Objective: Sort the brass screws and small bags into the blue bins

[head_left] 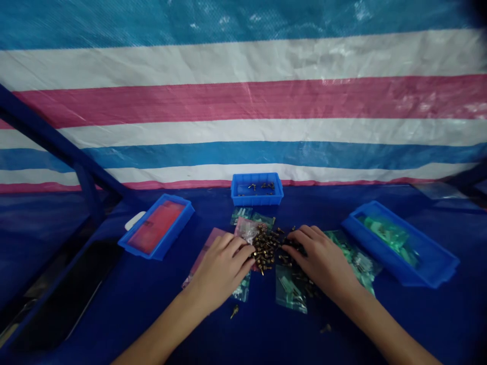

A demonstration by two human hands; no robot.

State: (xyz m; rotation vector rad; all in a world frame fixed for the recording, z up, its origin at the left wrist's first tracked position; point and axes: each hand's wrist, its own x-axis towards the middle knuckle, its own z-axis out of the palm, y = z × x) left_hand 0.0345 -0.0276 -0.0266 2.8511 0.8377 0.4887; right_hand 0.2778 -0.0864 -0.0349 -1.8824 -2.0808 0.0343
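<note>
A heap of small brass-coloured screw-like metal pieces (pixel 265 248) lies on the blue table between my two hands. My left hand (pixel 224 266) rests at the heap's left edge, its fingers bent and thumb drawn close to them; whatever sits between the tips is hidden. On the right side, my right hand (pixel 321 258) curves over more of the pieces, thumb and fingers apart, with dark pieces showing in the gap. Under and around the heap are small clear bags, including a bag with pale strips (pixel 291 290) and a pink bag (pixel 207 248).
A blue bin (pixel 256 197) with a few metal pieces stands at the back. To the left is a blue tray with red packets (pixel 158 225); to the right, a blue bin of green-tinted bags (pixel 399 243). A dark flat device (pixel 64 299) lies far left. Striped sheeting (pixel 243 101) hangs behind.
</note>
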